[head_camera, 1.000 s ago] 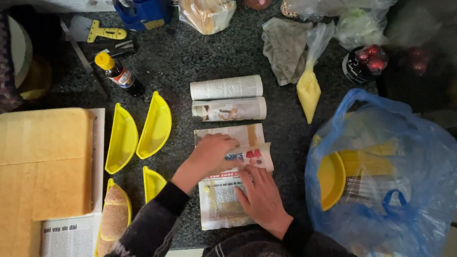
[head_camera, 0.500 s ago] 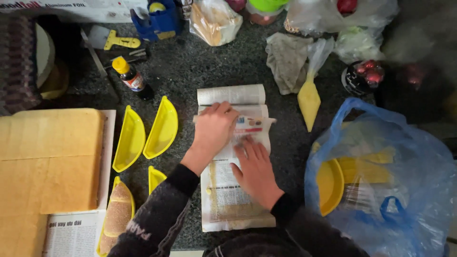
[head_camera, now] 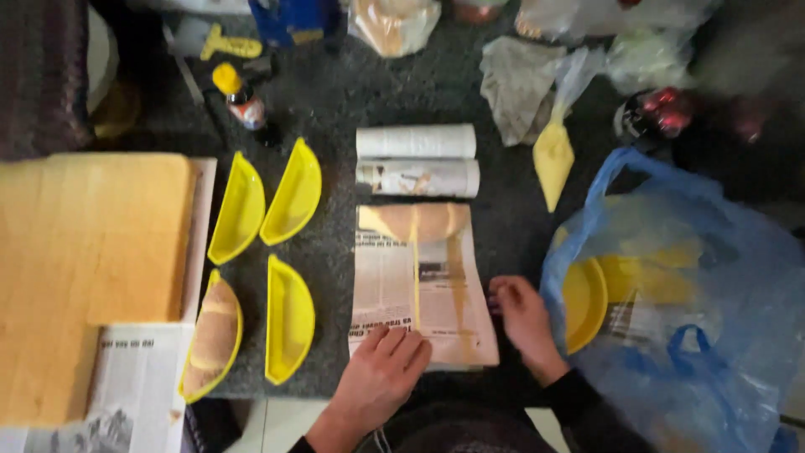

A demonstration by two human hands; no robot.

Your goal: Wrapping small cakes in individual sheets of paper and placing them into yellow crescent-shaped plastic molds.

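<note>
Both hands have drawn back from the far end of the flat printed newspaper sheet to its near end. The left hand lies open, palm down, on the sheet's near edge; the right hand, fingers loosely curled and grasping nothing, rests just beside its right edge. Beyond the fingertips a half-moon tan pastry lies on the sheet's far end, with two rolled newspaper bundles past it.

Views: one only, the camera on my head.
Facing: straight down on the dark countertop before me.
Nearness: close; my left hand and right hand sit at the bottom edge.
Span: wooden board at left, blue plastic bag at right.
Shared: nothing, no second view.
</note>
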